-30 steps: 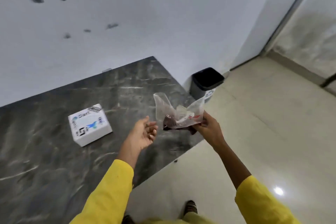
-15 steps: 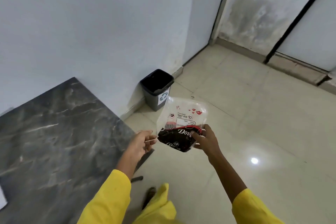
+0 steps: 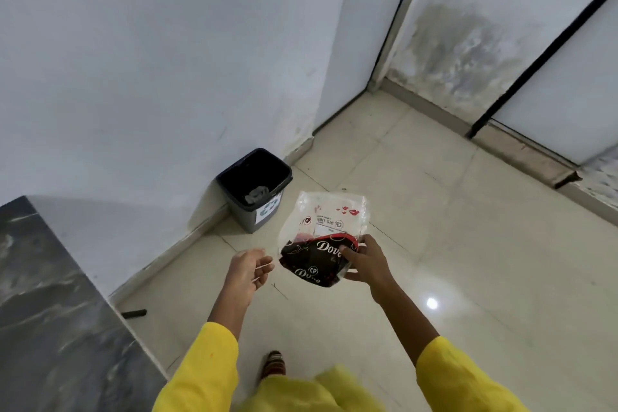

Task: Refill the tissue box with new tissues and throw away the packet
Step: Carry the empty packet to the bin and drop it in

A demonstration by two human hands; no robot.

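Observation:
The empty tissue packet [image 3: 321, 237] is clear plastic with a dark red and black printed lower part. My right hand [image 3: 366, 266] grips its right side and holds it flat in the air over the floor. My left hand [image 3: 249, 269] hangs just left of the packet, fingers loosely curled and apart, holding nothing. A small grey bin [image 3: 255, 189] with a black rim stands open against the wall, beyond and left of the packet, with a crumpled grey scrap inside. The tissue box is out of view.
The dark marble table [image 3: 50, 311] fills the lower left corner. A white wall runs behind the bin, with a door frame [image 3: 394, 27] and stained wall to the right. Beige tiled floor [image 3: 468, 244] spreads ahead. One shoe [image 3: 274, 361] shows below. A small dark object [image 3: 133, 313] lies beside the table.
The view has swung right, away from the table and tissue box, and closer to the bin. My right hand kept the packet, which now hangs flat. My left hand stayed off it.

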